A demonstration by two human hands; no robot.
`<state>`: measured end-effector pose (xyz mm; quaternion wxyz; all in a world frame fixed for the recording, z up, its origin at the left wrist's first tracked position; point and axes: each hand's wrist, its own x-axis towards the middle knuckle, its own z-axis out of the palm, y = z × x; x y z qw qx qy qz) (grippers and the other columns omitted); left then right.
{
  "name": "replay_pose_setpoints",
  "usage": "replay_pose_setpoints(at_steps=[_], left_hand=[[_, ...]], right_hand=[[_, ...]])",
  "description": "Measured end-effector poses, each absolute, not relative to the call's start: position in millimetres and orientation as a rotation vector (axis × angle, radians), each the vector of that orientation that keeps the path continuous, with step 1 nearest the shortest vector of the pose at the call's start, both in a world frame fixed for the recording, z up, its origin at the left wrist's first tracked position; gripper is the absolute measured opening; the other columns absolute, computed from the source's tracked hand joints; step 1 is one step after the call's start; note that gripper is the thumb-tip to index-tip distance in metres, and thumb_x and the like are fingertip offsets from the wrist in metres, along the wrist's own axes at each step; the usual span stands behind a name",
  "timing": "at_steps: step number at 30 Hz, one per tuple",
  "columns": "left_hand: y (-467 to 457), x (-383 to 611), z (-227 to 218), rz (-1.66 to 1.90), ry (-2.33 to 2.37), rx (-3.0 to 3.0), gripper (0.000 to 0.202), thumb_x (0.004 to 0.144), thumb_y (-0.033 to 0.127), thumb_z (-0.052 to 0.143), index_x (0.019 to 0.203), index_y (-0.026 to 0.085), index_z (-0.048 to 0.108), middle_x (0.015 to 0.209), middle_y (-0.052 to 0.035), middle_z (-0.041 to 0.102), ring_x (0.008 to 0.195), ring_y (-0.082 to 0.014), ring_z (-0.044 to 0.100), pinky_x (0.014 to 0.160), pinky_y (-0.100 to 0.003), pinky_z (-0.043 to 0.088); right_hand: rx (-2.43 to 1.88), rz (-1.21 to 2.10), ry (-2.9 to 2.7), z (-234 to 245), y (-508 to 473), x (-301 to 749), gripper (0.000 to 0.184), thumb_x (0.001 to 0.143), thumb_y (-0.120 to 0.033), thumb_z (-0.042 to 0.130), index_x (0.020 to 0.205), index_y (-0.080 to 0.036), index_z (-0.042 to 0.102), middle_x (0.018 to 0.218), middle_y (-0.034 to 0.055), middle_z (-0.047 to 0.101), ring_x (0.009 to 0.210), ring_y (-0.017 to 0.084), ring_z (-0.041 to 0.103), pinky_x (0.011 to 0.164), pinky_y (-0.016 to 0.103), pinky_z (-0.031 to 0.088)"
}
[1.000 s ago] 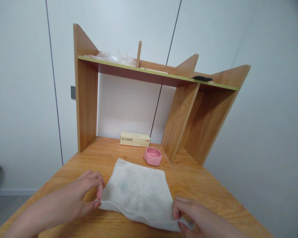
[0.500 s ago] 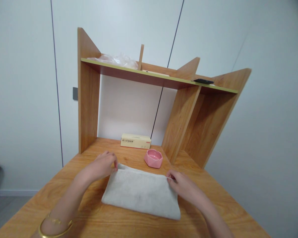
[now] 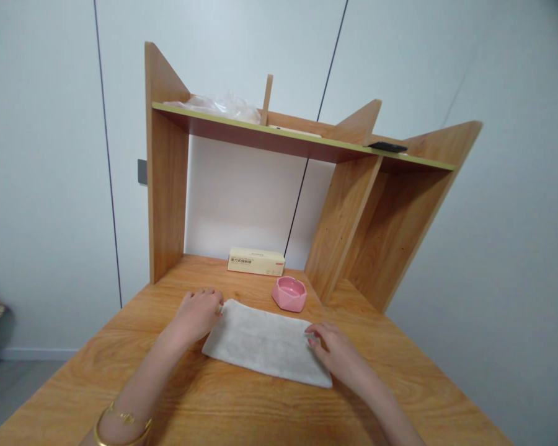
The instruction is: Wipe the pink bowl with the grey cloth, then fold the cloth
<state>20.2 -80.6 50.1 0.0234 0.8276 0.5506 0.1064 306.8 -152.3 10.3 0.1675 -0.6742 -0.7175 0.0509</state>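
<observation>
A pale grey folded cloth (image 3: 267,344) lies nearly flat on the wooden desk, its long side running across in front of me. My left hand (image 3: 201,314) is closed at its far left corner, with a bit of the edge between thumb and fingers. At the far right corner, my right hand (image 3: 332,347) pinches the edge between thumb and forefinger. Just beyond the cloth's far edge stands a pink faceted bowl (image 3: 289,300), which neither hand touches.
Behind the bowl, a cream-coloured box (image 3: 255,262) with printed lettering stands against the back. A wooden shelf unit (image 3: 167,186) rises around it. On its upper shelf lie a clear plastic bag (image 3: 225,108) and a flat black object (image 3: 387,147).
The cloth has come down from a tilted, raised position to nearly flat on the desk, its near edge shifting away from me. Both hands have stayed at its far corners.
</observation>
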Motion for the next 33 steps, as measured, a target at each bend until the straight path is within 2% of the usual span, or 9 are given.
replay_pose_setpoints(at_steps=[4,9,11,17,24,29,33], left_hand=[[-84.2,13.9,45.3,0.176,1.749,2.459,0.023,0.077,0.015,0.04,0.08,0.016,0.063,0.091,-0.0118,0.067,0.084,-0.026,0.061,0.074,-0.037,0.039],[-82.9,15.7,38.7,0.057,1.735,2.394,0.029,0.079,0.035,0.044,0.079,0.015,0.065,0.086,-0.0141,0.068,0.079,-0.0299,0.062,0.069,-0.038,0.041],[-81.8,18.5,34.8,0.043,1.732,2.395,0.031,0.079,0.038,0.044,0.08,0.015,0.065,0.087,-0.0144,0.068,0.08,-0.0302,0.062,0.069,-0.038,0.041],[-83.1,23.3,28.0,0.113,1.755,2.462,0.019,0.076,0.026,0.046,0.078,0.015,0.062,0.091,-0.0133,0.067,0.089,-0.0284,0.06,0.075,-0.037,0.04],[-91.0,14.6,28.2,0.069,1.776,2.4,0.021,0.079,0.029,0.044,0.079,0.015,0.06,0.091,-0.0135,0.066,0.088,-0.0282,0.06,0.077,-0.039,0.039],[-99.5,7.2,28.5,0.102,1.849,2.406,0.026,0.075,0.033,0.05,0.09,0.012,0.057,0.101,-0.017,0.061,0.096,-0.0321,0.055,0.079,-0.041,0.037],[-109.9,0.9,34.4,0.172,1.506,2.449,0.018,0.067,0.032,0.056,0.079,0.018,0.055,0.092,-0.0078,0.06,0.094,-0.0273,0.053,0.079,-0.035,0.037]], right_hand=[[-1.858,0.316,-2.076,8.3,-174.9,303.4,0.021,0.079,-0.023,0.043,0.089,-0.016,0.059,0.094,0.0076,0.06,0.093,0.019,0.053,0.085,0.029,0.037],[-1.812,0.418,-2.111,13.1,-193.2,295.6,0.019,0.076,-0.028,0.049,0.09,-0.019,0.059,0.098,0.0058,0.06,0.095,0.018,0.053,0.085,0.028,0.037],[-1.857,0.396,-2.075,11.4,-193.2,297.1,0.021,0.077,-0.03,0.049,0.092,-0.019,0.058,0.099,0.0065,0.06,0.095,0.019,0.054,0.084,0.028,0.038],[-2.147,0.183,-1.89,-2.8,-183.6,309.2,0.02,0.079,-0.025,0.045,0.091,-0.016,0.058,0.098,0.0102,0.062,0.094,0.022,0.056,0.081,0.03,0.038],[-2.166,0.152,-1.903,-10.6,-187.5,313.8,0.022,0.074,-0.022,0.05,0.094,-0.019,0.057,0.102,0.0087,0.062,0.098,0.023,0.055,0.083,0.031,0.038],[-2.201,0.045,-1.885,-6.4,-192.2,331.6,0.018,0.073,-0.015,0.044,0.085,-0.019,0.058,0.092,0.0086,0.063,0.091,0.022,0.057,0.08,0.031,0.038],[-2.033,0.227,-2.013,-1.8,-201.7,337.1,0.019,0.07,-0.019,0.048,0.087,-0.02,0.058,0.093,0.0052,0.062,0.092,0.02,0.055,0.081,0.029,0.038]])
